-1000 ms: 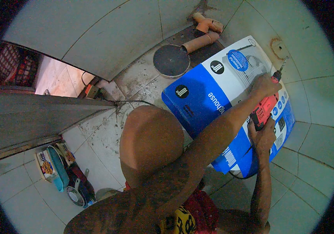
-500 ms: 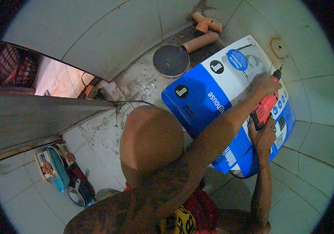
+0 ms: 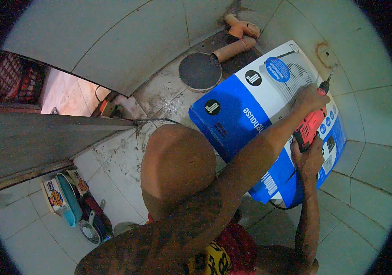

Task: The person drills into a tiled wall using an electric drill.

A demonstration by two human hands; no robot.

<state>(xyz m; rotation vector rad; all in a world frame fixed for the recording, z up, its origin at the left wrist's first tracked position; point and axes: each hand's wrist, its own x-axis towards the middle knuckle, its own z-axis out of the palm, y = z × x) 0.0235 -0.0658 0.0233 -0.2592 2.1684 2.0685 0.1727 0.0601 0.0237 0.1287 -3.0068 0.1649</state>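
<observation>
A red and black power drill [image 3: 313, 123] is held in both my hands, its long bit [image 3: 331, 74] pointing up and right at the tiled wall [image 3: 365, 68]. My left hand [image 3: 309, 98] is closed round the front of the drill, close behind the chuck. Lower down, my right hand [image 3: 310, 158] grips the handle, with fingers wrapped around it. Just past the bit, a brown ring-shaped stain [image 3: 325, 56] with a small dark hole marks the wall. Whether the bit's tip touches the tile, I cannot tell. Beneath the drill lies a large blue and white fan carton [image 3: 221, 117].
Orange pipe pieces [image 3: 235, 49] lie in the far corner beside a round dark-topped cover [image 3: 200, 72]. A cable [image 3: 161, 120] runs over the dirty floor. At left, a blue tub [image 3: 69, 201] and a small strainer-like item [image 3: 90, 231] sit on the tiles by a low partition [image 3: 63, 144].
</observation>
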